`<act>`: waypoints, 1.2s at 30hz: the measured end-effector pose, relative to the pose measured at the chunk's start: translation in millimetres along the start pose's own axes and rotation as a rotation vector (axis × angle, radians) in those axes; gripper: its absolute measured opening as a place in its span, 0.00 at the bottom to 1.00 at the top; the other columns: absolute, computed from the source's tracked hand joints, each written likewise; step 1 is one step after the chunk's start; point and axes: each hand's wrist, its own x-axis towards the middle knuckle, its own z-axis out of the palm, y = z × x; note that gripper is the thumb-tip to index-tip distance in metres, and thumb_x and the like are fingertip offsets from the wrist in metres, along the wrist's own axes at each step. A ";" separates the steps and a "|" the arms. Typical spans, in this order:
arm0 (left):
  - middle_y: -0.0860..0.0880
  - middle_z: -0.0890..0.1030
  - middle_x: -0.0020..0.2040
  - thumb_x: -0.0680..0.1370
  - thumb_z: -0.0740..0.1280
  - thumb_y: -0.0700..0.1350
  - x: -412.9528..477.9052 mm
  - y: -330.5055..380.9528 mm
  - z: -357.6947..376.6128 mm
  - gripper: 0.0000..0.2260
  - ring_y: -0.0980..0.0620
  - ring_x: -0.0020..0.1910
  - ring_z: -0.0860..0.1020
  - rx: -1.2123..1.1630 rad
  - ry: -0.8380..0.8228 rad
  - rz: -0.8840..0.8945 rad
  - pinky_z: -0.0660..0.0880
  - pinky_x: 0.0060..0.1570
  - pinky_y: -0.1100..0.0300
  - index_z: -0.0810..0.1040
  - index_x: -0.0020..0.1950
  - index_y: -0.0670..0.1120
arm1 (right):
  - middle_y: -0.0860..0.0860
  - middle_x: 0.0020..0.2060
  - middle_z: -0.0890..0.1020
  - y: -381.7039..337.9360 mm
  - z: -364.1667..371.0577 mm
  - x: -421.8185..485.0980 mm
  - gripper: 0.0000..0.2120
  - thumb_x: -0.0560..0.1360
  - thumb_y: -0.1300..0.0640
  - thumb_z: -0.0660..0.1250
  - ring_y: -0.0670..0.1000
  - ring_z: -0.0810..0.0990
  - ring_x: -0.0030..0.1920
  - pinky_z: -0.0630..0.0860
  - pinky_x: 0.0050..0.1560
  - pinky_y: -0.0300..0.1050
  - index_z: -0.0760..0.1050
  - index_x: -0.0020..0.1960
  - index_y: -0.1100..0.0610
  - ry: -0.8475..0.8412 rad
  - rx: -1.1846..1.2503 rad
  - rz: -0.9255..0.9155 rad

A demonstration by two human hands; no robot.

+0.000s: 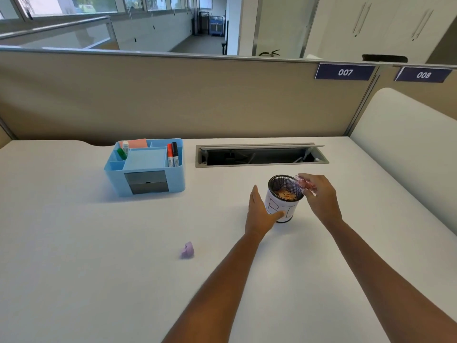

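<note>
A black mesh cup (284, 201) wrapped in white paper with handwritten letters stands on the white desk (99, 268). Orange-brown shavings lie inside it. My left hand (259, 214) holds the cup's left side, thumb across the paper. My right hand (319, 194) holds a small clear pink-purple object (305, 183), tilted over the cup's right rim. A small purple piece (187, 250) lies on the desk, well to the left of my left forearm.
A light blue desk organiser (146, 167) with markers, sticky notes and two grey drawers stands at the back left. An open cable slot (262, 155) is set into the desk behind the cup. A beige partition runs along the far edge.
</note>
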 end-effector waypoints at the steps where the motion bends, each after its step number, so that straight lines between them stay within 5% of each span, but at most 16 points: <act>1: 0.45 0.51 0.77 0.70 0.73 0.45 2.1 0.8 2.2 0.44 0.44 0.75 0.53 -0.016 -0.007 0.000 0.59 0.71 0.49 0.45 0.73 0.45 | 0.64 0.57 0.77 0.4 -0.3 1.3 0.19 0.70 0.73 0.64 0.62 0.74 0.58 0.73 0.58 0.53 0.73 0.60 0.63 -0.015 -0.008 0.003; 11: 0.43 0.59 0.74 0.66 0.76 0.40 14.6 13.6 20.5 0.49 0.43 0.73 0.59 -0.120 -0.011 0.016 0.62 0.71 0.46 0.44 0.73 0.44 | 0.62 0.56 0.79 1.0 -4.5 7.7 0.15 0.72 0.71 0.64 0.61 0.75 0.58 0.71 0.57 0.47 0.72 0.57 0.64 -0.134 -0.045 0.030; 20: 0.42 0.68 0.69 0.65 0.76 0.39 18.7 9.6 21.8 0.39 0.43 0.67 0.67 -0.142 0.029 0.092 0.70 0.66 0.49 0.58 0.69 0.43 | 0.63 0.61 0.74 -8.3 -15.4 20.6 0.16 0.74 0.66 0.63 0.61 0.70 0.61 0.68 0.61 0.50 0.72 0.61 0.63 -0.314 -0.298 -0.047; 36: 0.42 0.68 0.69 0.65 0.76 0.38 19.0 12.9 21.6 0.38 0.43 0.67 0.67 -0.131 0.019 0.088 0.70 0.66 0.47 0.58 0.69 0.43 | 0.63 0.57 0.79 -24.4 -23.1 28.3 0.13 0.69 0.66 0.69 0.61 0.75 0.56 0.71 0.48 0.43 0.77 0.54 0.65 -0.195 -0.117 0.148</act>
